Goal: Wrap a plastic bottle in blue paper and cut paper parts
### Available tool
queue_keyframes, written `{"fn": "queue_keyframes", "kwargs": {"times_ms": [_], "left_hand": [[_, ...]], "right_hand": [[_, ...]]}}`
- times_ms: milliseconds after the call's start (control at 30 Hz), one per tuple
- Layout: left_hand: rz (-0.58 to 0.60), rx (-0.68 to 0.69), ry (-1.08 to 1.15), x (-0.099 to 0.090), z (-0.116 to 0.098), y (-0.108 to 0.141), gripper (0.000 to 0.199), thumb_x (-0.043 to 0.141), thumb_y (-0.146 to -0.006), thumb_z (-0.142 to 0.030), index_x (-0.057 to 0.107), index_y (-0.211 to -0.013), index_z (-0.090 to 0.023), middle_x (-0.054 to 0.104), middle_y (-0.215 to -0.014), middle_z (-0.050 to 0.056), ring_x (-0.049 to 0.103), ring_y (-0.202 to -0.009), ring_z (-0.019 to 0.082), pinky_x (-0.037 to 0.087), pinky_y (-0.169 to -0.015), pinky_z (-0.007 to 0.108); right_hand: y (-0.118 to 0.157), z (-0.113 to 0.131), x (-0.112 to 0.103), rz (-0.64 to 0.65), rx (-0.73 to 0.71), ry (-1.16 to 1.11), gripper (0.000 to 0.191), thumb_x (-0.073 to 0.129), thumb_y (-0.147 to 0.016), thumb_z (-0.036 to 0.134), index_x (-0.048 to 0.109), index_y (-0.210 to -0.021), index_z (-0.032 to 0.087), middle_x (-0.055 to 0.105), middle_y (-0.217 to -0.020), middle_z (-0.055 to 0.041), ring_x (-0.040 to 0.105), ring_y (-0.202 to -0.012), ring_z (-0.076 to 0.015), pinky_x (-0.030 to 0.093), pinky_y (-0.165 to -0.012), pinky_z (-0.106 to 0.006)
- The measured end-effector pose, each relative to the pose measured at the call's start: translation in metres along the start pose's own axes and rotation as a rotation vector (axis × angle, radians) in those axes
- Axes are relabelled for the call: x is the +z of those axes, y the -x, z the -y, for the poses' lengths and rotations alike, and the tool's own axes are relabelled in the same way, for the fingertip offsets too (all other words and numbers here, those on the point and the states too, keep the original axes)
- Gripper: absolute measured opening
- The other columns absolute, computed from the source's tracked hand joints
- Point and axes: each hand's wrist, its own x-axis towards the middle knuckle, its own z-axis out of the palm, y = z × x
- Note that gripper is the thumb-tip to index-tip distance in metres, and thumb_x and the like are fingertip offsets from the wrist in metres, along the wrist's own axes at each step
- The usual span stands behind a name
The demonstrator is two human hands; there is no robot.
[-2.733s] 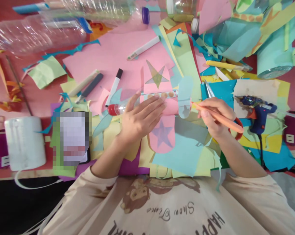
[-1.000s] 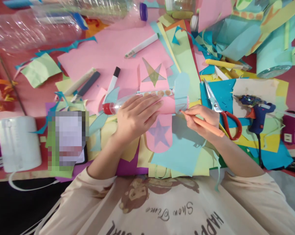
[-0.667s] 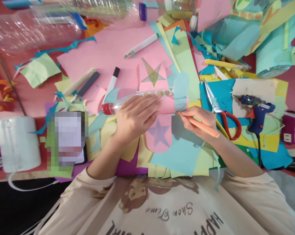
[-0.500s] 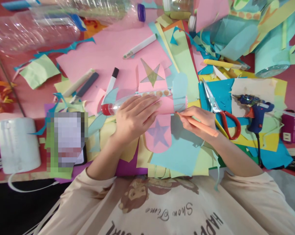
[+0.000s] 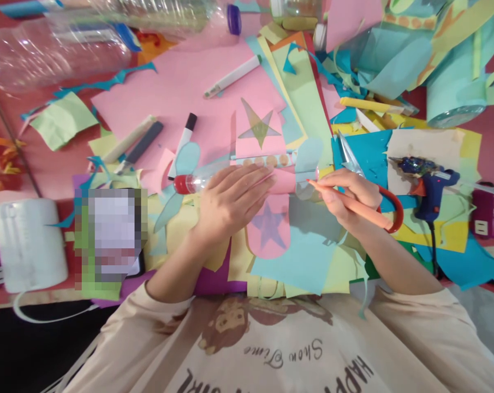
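My left hand (image 5: 236,199) lies over a clear plastic bottle (image 5: 200,183) wrapped in pink paper, its red cap (image 5: 182,184) pointing left. Pink rounded flaps with stars stick out above and below the wrap: a greenish star (image 5: 260,128) above, a purple star (image 5: 270,225) below. Beside the upper flap runs a strip with orange dots (image 5: 271,161). Light blue paper pieces (image 5: 308,158) are at the bottle's right end. My right hand (image 5: 345,196) pinches an orange marker (image 5: 363,207), whose tip is near that blue paper.
Red-handled scissors (image 5: 394,210) lie partly behind my right hand, with a blue glue gun (image 5: 430,191) farther right. A white device (image 5: 29,245) and a blurred phone (image 5: 115,234) are at left. Clear bottles (image 5: 58,54) and markers (image 5: 232,77) lie beyond.
The wrapped bottle and my left hand have shifted slightly right. My right hand has moved right with the orange marker and now covers part of the scissors.
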Motion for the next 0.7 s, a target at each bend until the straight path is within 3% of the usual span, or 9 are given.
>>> {"fn": "queue_keyframes", "kwargs": {"times_ms": [267,467,700], "left_hand": [[0.02,0.033,-0.047,-0.0034,-0.0034,-0.0034,0.021,0.062,-0.084,-0.015,0.065,-0.104,-0.023,0.076,-0.103,0.001,0.072,-0.096,0.019,0.058,-0.079,0.033],[0.004,0.035,-0.017,-0.0038,-0.004,-0.0038,0.026,0.064,-0.083,-0.014,0.063,-0.107,-0.023,0.076,-0.103,0.001,0.072,-0.097,0.018,0.057,-0.08,0.032],[0.024,-0.019,0.056,-0.0022,-0.0025,-0.0006,0.036,0.062,-0.085,-0.015,0.059,-0.117,-0.031,0.075,-0.108,-0.001,0.071,-0.102,0.018,0.054,-0.085,0.032]], "right_hand": [[0.0011,-0.0026,0.0009,0.017,0.026,0.07,0.009,0.059,-0.084,0.019,0.058,-0.091,0.025,0.069,-0.078,-0.0002,0.068,-0.069,-0.015,0.058,-0.06,-0.031],[0.001,-0.0014,0.0023,0.034,-0.001,0.087,0.011,0.059,-0.084,0.017,0.058,-0.092,0.025,0.068,-0.076,0.0004,0.067,-0.067,-0.0146,0.056,-0.058,-0.029],[0.0009,-0.0005,0.0021,0.03,0.015,0.117,0.008,0.059,-0.085,0.017,0.057,-0.089,0.024,0.066,-0.072,0.0016,0.064,-0.062,-0.0137,0.054,-0.054,-0.027]]}}
